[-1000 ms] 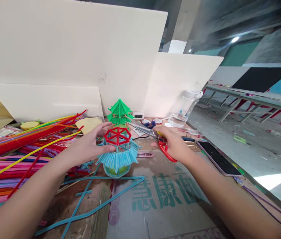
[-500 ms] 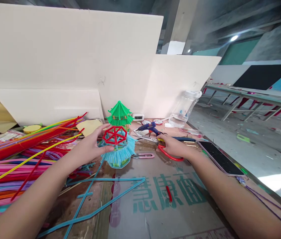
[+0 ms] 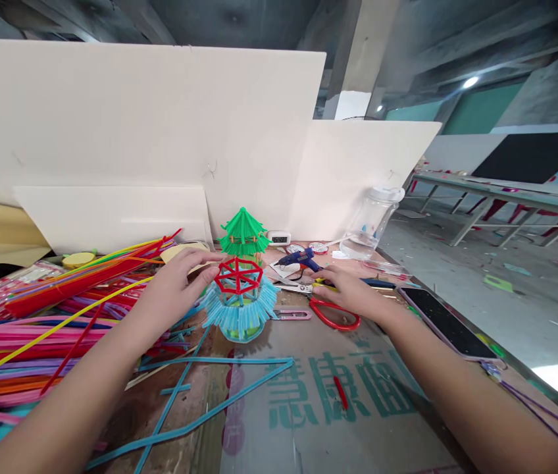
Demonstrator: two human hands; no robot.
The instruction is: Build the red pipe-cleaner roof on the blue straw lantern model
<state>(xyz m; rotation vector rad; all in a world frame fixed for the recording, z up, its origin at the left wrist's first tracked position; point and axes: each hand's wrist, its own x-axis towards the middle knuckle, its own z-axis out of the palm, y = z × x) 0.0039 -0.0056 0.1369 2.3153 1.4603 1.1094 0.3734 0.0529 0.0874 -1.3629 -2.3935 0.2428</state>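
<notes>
At far left lies a heap of fuzzy pipe cleaners in pink, red, purple and orange (image 3: 22, 339). The left hand (image 3: 183, 283) is beside the model, thumb and fingers spread apart; whether their tips touch it, I cannot tell. The step in hand looks like minding the model while the scissors are laid down or picked up. The next move seems to call for a light, steady left hand and a tidy finish at the scissors.

The small blue-and-red tower model of pipe cleaners (image 3: 239, 315) stands upright at the centre, at the near cardboard's edge. Its pale blue strips flare out like a skirted roof above a rounded base with green inside. Above sits a red many-sided ring with spokes (image 3: 238, 275). A green, pointed, tiered roof (image 3: 243, 237) shows behind it; whether it is joined, I cannot tell.

Rightward come a blue glue gun (image 3: 299, 257) and metal scissors with red looped handles (image 3: 303, 288). The right hand (image 3: 345, 293) lies over the handles; whether it grips them is unclear.
</notes>
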